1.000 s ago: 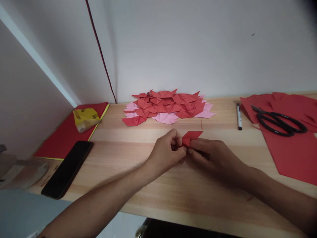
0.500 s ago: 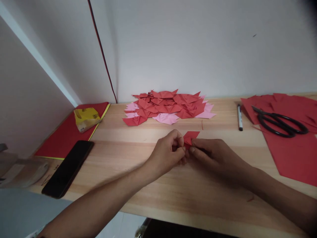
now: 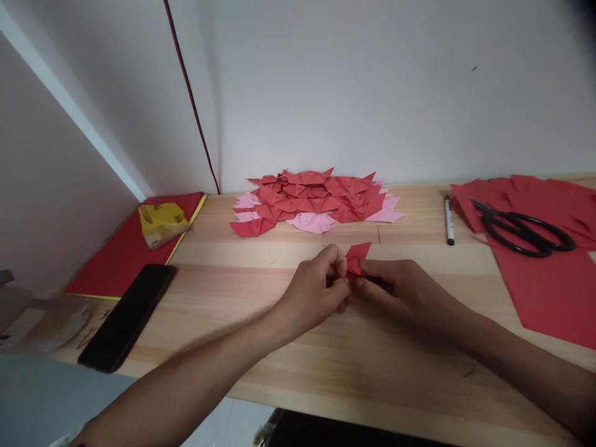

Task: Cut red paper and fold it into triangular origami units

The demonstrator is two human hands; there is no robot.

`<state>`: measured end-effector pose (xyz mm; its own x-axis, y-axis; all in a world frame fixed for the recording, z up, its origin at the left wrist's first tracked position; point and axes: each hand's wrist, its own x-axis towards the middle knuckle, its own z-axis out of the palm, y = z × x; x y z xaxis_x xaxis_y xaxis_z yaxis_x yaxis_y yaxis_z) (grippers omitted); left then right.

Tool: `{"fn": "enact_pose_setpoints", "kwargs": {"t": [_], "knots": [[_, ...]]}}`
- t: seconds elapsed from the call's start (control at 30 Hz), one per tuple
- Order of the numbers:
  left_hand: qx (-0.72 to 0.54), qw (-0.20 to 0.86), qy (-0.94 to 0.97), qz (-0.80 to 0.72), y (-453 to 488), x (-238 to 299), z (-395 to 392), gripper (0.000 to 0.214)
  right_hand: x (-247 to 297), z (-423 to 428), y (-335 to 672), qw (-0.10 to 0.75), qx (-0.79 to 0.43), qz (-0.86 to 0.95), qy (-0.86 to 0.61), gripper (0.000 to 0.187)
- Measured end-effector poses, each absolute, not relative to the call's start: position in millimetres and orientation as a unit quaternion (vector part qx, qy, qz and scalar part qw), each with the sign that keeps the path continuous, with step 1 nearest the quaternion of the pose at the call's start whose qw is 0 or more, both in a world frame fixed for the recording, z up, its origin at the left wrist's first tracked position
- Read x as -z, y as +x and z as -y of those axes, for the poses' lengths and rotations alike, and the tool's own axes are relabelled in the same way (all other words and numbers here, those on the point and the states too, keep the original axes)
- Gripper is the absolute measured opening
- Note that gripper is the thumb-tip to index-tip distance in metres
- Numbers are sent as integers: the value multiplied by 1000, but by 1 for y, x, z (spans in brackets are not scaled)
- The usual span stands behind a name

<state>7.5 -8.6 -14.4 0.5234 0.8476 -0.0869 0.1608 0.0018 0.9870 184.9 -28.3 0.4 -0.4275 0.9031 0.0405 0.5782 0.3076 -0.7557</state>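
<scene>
I see my left hand (image 3: pixel 313 292) and right hand (image 3: pixel 403 288) meeting mid-table (image 3: pixel 261 335), fingers of both pinched shut on a small red folded paper piece (image 3: pixel 356 259), just short of the folded-paper pile (image 3: pixel 316 202).

— What is the tabletop (image 3: pixel 279 347) made of?
— Pale wood, smooth, with a clear grain and a faint satin sheen.
— And the folded piece (image 3: pixel 357 257) mid-tabletop?
— Red paper, matt, sharply creased. The pile (image 3: pixel 316 198) by the back edge is the same matt paper, red and pink. So are the flat red sheets (image 3: pixel 549 285) at the right edge.
— The scissors (image 3: pixel 526 230) on those sheets?
— Black, with glossy handles. Metal or plastic, I cannot tell.
— Toward the left edge?
— A phone (image 3: pixel 125 316) with a glossy black face, and a yellow packet (image 3: pixel 161 223) of crinkled, shiny film.
</scene>
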Motion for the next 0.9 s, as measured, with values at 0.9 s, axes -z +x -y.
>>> {"fn": "enact_pose_setpoints", "kwargs": {"t": [0.9], "knots": [[-287,592,655,-372,9,20,8,13,4,26,188,242,-367,760,-479,19]]}}
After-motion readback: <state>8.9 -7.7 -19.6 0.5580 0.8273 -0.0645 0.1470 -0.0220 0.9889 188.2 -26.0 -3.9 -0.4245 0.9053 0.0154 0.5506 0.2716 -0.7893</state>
